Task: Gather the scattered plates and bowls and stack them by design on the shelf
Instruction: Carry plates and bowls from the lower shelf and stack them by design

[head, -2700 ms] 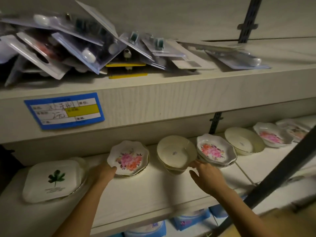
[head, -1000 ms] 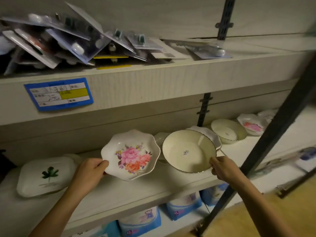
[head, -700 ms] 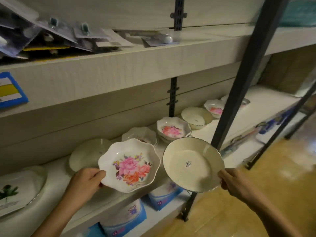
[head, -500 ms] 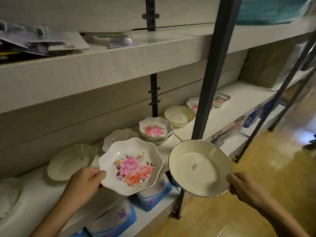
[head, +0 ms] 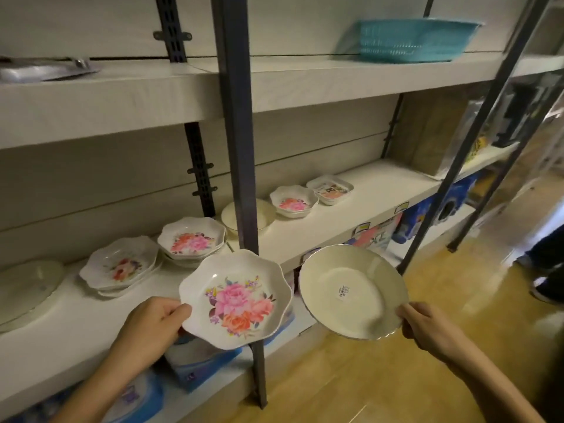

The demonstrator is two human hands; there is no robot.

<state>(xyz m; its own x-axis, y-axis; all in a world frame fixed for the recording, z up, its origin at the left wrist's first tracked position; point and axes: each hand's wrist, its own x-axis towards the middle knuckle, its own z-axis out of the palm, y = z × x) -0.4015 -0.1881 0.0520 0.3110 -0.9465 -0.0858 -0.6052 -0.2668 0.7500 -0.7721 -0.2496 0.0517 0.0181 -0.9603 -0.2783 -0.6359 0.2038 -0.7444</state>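
Left hand (head: 152,325) pinches floral dish (head: 235,300) at its left rim, dish in front of post (head: 238,148). Right hand (head: 427,328) pinches cream plate (head: 354,291) at its lower-right rim, plate right of post. Both round, faces tilted toward viewer.

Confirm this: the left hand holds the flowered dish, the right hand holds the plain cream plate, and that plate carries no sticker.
Wrong on one count: the head view shows a small barcode sticker near the middle of the plain cream plate. The rest stands: the left hand holds the flowered dish and the right hand holds that plate.
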